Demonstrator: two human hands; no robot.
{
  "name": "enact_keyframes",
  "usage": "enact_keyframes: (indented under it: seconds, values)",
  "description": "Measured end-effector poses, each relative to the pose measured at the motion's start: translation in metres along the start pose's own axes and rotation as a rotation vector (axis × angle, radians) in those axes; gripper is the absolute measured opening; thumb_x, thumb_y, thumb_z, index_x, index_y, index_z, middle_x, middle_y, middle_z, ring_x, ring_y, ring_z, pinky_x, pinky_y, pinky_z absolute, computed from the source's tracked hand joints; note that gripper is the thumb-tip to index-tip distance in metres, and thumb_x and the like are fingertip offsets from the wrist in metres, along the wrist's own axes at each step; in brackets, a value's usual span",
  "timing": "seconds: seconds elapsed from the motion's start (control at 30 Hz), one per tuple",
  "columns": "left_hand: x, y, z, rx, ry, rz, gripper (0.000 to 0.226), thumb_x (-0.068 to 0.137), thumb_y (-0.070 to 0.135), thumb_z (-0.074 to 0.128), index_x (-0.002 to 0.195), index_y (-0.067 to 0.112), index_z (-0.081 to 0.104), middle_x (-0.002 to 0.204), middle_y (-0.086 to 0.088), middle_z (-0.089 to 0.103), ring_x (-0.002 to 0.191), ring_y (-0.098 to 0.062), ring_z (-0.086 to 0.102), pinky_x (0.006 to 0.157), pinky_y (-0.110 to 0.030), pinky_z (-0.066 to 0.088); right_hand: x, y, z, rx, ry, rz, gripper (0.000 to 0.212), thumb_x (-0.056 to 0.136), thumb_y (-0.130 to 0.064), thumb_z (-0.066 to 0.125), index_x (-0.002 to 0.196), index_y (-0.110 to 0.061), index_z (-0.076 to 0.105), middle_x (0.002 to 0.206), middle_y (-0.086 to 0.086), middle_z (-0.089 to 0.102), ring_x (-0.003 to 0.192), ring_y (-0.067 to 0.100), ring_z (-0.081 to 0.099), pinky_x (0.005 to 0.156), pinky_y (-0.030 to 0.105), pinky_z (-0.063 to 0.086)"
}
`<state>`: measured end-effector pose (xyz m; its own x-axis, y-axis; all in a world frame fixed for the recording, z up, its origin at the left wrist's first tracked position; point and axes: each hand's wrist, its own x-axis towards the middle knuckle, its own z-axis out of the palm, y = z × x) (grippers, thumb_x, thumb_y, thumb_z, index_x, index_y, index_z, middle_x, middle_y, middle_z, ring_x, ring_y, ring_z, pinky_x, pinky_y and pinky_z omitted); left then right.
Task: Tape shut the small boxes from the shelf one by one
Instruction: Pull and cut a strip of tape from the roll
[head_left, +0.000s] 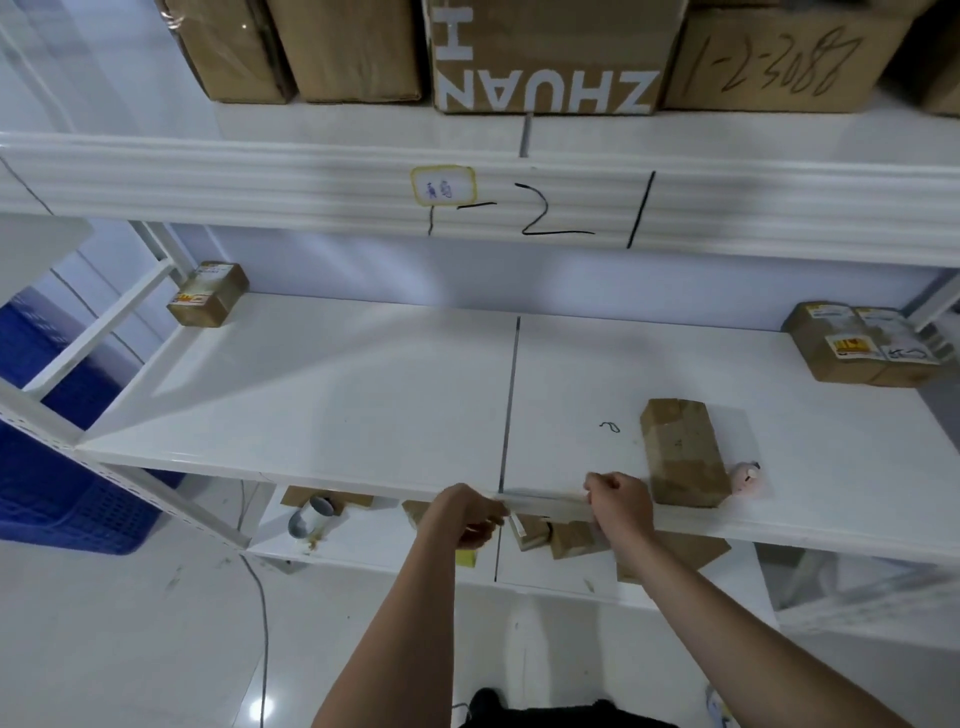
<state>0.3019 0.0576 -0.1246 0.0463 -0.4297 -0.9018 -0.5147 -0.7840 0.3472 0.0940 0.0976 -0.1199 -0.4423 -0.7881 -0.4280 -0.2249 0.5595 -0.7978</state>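
Item one, far to the left of our left hand: a blue crate (62, 467) on the floor beyond the shelf frame, clear of the work.

Item two, up and left of the left hand: a small labelled box (208, 293) at the back left corner of the shelf (311, 395), well apart from us; we judge it parked out of the working area.

Item three, below the left hand on the lower shelf: a tape roll (310, 517) lying on its side beside cardboard scraps (550, 535).

Item four, our left hand (467, 517) at the shelf's front edge: fingers curled and pinching one end of a tape strip (545, 503).

Item five, our right hand (618, 501): fingers closed on the strip's other end. We hold the strip taut between the two hands, along the shelf lip, probably so it stays flat and does not stick to itself before going on.

Item six, just right of the right hand: the plain small box (683, 452), lying on the shelf near the front edge. We take it for the one awaiting this strip; nothing lies between it and the tape.

Item seven, touching or just beside that box on its far side: a small pink object (748, 475), too blurred to name. It could crowd the box when turned.

Item eight, up and right: two labelled boxes (867, 343) side by side at the shelf's right end.
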Motion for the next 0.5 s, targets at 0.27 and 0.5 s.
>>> enact_keyframes:
  seconds: [0.27,0.5]
  values:
    - [-0.007,0.000,0.064,-0.382,-0.181,0.090,0.009,0.095,0.008,0.064,0.086,0.010,0.067,0.076,-0.006,0.069,0.066,-0.017,0.065,0.053,-0.025,0.056,0.002,0.047,-0.011,0.287,-0.250,0.506,0.018,0.102,-0.008,0.045,0.105,-0.002,0.063,0.088,0.015,0.063,0.068,0.027,0.059,0.051,0.035,0.058]
    - [-0.005,-0.006,0.084,-0.641,-0.128,0.029,0.032,0.099,0.002,0.052,0.129,0.013,0.057,0.091,-0.017,0.064,0.073,-0.028,0.061,0.065,-0.035,0.057,0.012,0.051,0.002,0.444,-0.344,0.723,0.015,0.093,0.006,0.058,0.080,0.002,0.064,0.091,0.019,0.060,0.081,0.029,0.059,0.072,0.045,0.059]
